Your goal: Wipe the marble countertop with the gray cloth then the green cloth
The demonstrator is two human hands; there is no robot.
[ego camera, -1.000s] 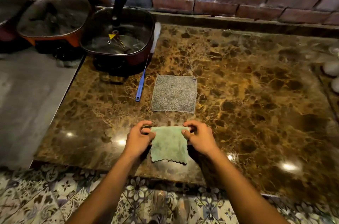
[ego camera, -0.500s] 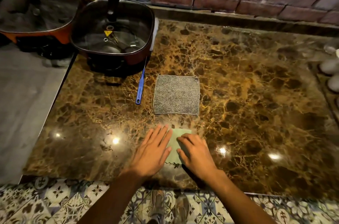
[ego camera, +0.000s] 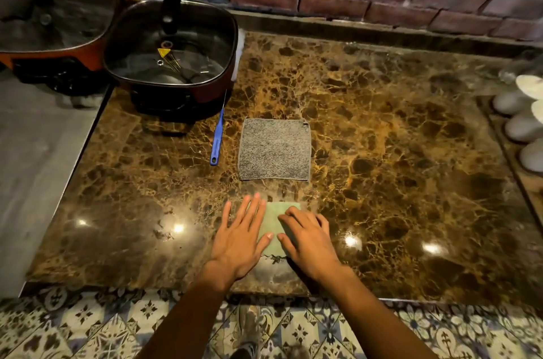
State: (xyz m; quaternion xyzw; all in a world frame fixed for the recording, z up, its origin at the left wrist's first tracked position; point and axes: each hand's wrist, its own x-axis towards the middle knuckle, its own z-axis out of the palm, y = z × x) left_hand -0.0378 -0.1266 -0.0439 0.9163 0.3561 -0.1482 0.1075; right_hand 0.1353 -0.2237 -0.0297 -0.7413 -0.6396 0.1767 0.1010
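Note:
The brown marble countertop (ego camera: 396, 167) fills the middle of the view. A gray cloth (ego camera: 274, 149) lies flat and square on it, untouched. Just in front of it, near the counter's front edge, lies the green cloth (ego camera: 274, 225), mostly covered by my hands. My left hand (ego camera: 239, 236) rests flat with fingers spread over the cloth's left part. My right hand (ego camera: 308, 238) presses on its right part with fingers slightly curled. Neither hand grips the cloth.
A blue-handled thin brush (ego camera: 217, 139) lies left of the gray cloth. A dark electric pan with a glass lid (ego camera: 173, 58) stands at the back left, an orange one (ego camera: 53, 23) beside it. White rounded objects (ego camera: 526, 126) sit at the right edge. A brick wall runs behind.
One second ago both hands held the green cloth up by its top corners. They laid it down on the counter and now press flat on it.

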